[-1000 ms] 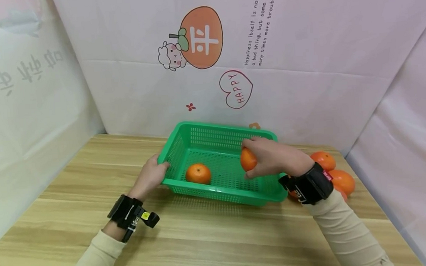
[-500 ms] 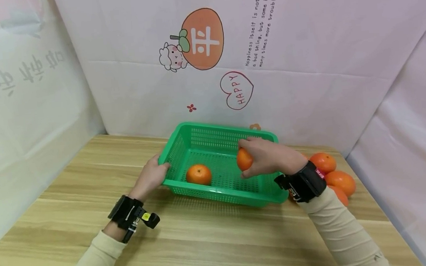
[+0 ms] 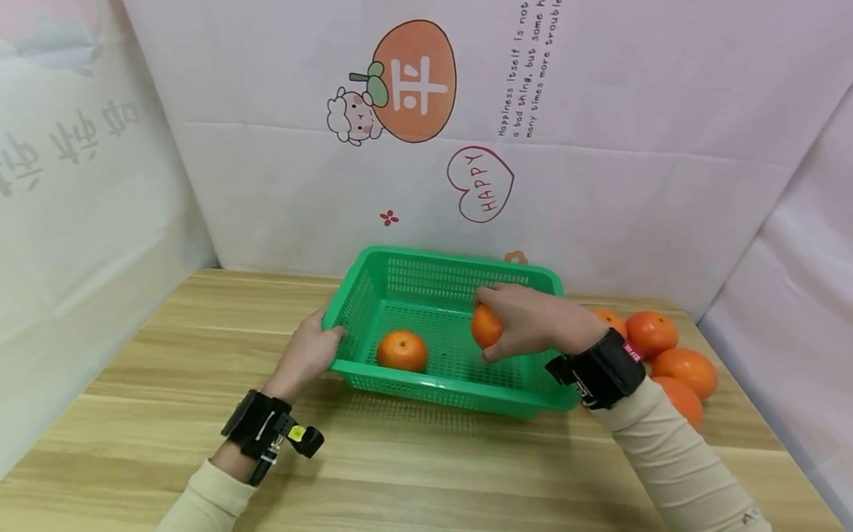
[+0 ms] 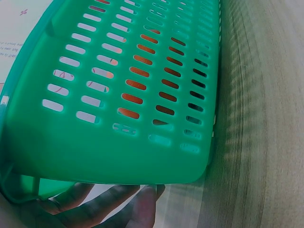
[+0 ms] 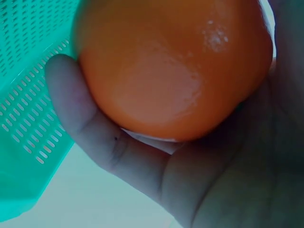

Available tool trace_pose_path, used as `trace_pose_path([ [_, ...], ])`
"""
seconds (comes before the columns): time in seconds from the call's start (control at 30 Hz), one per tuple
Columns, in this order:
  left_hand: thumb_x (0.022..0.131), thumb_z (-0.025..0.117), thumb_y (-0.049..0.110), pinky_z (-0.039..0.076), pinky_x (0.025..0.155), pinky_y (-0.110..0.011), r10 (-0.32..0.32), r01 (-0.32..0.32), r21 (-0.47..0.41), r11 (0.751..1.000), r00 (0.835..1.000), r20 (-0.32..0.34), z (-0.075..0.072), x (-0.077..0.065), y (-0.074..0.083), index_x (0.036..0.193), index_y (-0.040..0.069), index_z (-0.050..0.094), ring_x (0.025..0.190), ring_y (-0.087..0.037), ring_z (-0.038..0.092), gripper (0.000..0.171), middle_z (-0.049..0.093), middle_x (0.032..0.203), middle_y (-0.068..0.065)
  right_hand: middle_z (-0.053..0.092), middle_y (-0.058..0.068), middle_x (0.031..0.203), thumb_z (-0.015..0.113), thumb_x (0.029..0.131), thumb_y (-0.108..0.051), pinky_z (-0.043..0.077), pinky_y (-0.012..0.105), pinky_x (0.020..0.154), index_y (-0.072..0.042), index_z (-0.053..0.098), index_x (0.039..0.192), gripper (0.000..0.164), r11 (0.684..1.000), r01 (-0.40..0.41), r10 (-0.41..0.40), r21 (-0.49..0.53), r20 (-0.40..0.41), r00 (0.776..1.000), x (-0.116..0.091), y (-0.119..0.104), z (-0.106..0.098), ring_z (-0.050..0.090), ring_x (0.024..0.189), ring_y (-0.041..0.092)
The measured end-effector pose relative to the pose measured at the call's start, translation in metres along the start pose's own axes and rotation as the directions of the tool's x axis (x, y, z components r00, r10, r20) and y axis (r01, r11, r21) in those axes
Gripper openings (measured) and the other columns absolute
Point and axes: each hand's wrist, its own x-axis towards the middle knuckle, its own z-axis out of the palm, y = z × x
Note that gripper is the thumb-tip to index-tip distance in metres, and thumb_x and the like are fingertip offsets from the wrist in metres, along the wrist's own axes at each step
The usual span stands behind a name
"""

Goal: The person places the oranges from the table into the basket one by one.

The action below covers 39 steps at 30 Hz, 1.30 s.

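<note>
A green plastic basket (image 3: 436, 389) with slotted walls stands on the table. At its left end my left hand (image 3: 308, 352) grips the rim, thumb on the inner side; in the left wrist view its fingers (image 4: 102, 204) bend under that rim. My right hand (image 3: 534, 318) holds an orange (image 3: 486, 325) over the right half of the basket, palm toward the fruit. Close up in the right wrist view, the thumb lies along the orange (image 5: 171, 66). Another orange (image 3: 401, 351) rests on the basket floor at the left.
Several more oranges (image 3: 685, 373) lie in a group on the table right of the basket, partly behind the right forearm. The wooden table (image 3: 385, 503) ends at a printed white cloth wall (image 3: 278, 194) behind, with cloth at both sides.
My right hand has shifted slightly left over the basket with the orange, uncovering more of the oranges at the right. The left hand keeps its grip on the rim.
</note>
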Motion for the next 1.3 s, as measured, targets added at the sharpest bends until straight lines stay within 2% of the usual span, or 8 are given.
trace_pose_path([
  [0.37,0.107,0.043,0.020,0.051,0.083,-0.033,0.012,-0.012,0.007,1.000,1.000,-0.012,0.001,0.002,-0.003,0.160,0.000,0.037,0.108,-0.030,0.061,0.057,0.060,0.142,-0.025,0.062,0.011,0.118,0.089,0.082,-0.037,0.052,0.031,0.075,-0.009,0.057,0.134,0.067,1.000,0.001,-0.001,0.004,0.008,1.000,0.006,0.002,0.006,0.059,0.093,0.022],
  [0.57,0.107,0.044,0.020,0.053,0.084,-0.034,0.007,-0.007,-0.010,1.000,1.000,-0.009,0.001,0.000,-0.002,0.161,0.000,0.036,0.111,-0.032,0.063,0.058,0.058,0.144,-0.027,0.062,0.012,0.120,0.088,0.083,-0.037,0.053,0.032,0.076,-0.009,0.056,0.137,0.069,1.000,0.000,0.000,-0.002,0.017,1.000,0.008,0.001,0.009,0.058,0.096,0.023],
  [1.07,0.106,0.043,0.021,0.052,0.088,-0.037,0.007,-0.007,0.009,1.000,1.000,-0.019,0.002,0.001,-0.004,0.159,-0.001,0.039,0.112,-0.031,0.061,0.057,0.060,0.142,-0.025,0.063,0.008,0.113,0.089,0.080,-0.040,0.052,0.030,0.071,-0.012,0.057,0.128,0.064,1.000,0.007,-0.006,-0.025,0.016,1.000,0.015,-0.003,0.005,0.059,0.088,0.020],
  [1.3,0.107,0.043,0.021,0.053,0.087,-0.035,0.002,-0.002,-0.014,1.000,1.000,-0.014,0.001,0.003,-0.004,0.160,0.002,0.037,0.113,-0.032,0.063,0.057,0.059,0.145,-0.025,0.064,0.008,0.114,0.088,0.080,-0.041,0.053,0.032,0.074,-0.011,0.057,0.131,0.067,0.999,0.021,-0.020,-0.037,0.012,1.000,0.022,-0.006,0.003,0.060,0.091,0.021],
])
